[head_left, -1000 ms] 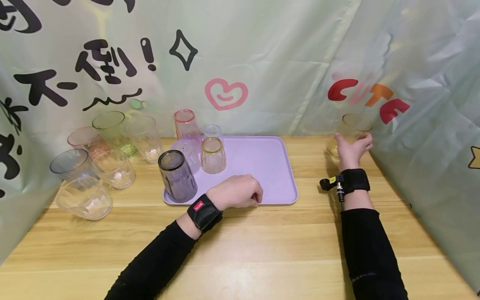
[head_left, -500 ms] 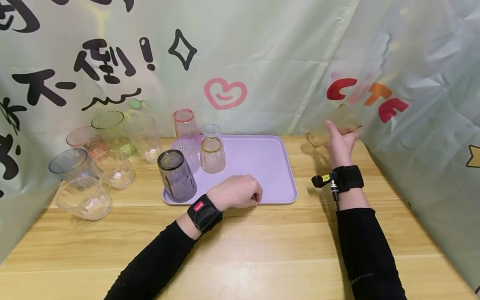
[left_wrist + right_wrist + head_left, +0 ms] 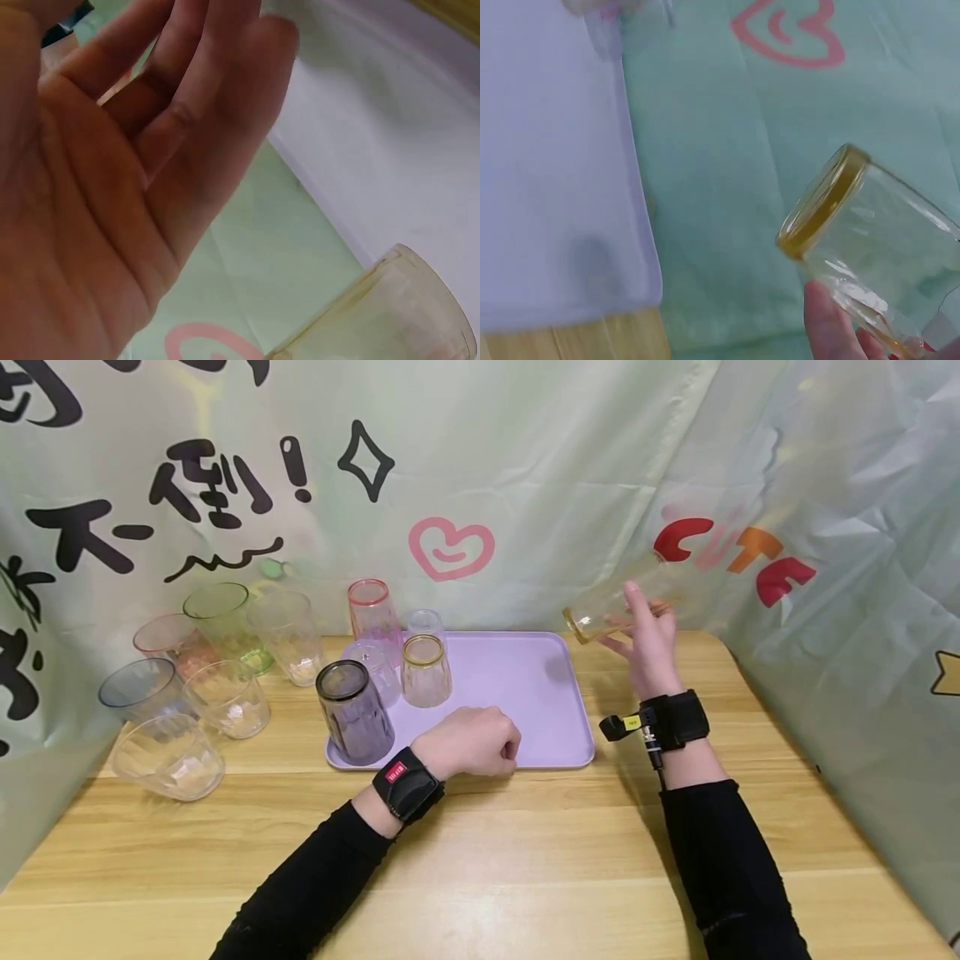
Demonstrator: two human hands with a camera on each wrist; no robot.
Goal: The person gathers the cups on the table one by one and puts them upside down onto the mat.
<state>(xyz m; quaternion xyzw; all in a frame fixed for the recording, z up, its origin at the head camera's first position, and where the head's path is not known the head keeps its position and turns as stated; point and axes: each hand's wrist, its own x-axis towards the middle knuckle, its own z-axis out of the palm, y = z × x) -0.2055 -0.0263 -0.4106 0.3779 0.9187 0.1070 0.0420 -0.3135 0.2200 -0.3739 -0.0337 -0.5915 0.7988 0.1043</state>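
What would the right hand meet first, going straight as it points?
Likely the pale green backdrop: past the yellowish glass in the right hand, nothing else shows in that line, though depth is unclear.

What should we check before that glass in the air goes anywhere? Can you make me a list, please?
1. Right hand has a grip on the held glass: ok, thumb and fingers are around its side.
2. Held glass upright: not ok, it tilts well over.
3. Which end is its open one: cannot tell from these pictures.
4. Held glass apart from the gray glass and short yellow glass: ok, there is a gap.
5. Room on the tray: ok, its right part is bare.
6. Left hand away from the tray: not ok, it is at the near edge, holding nothing.
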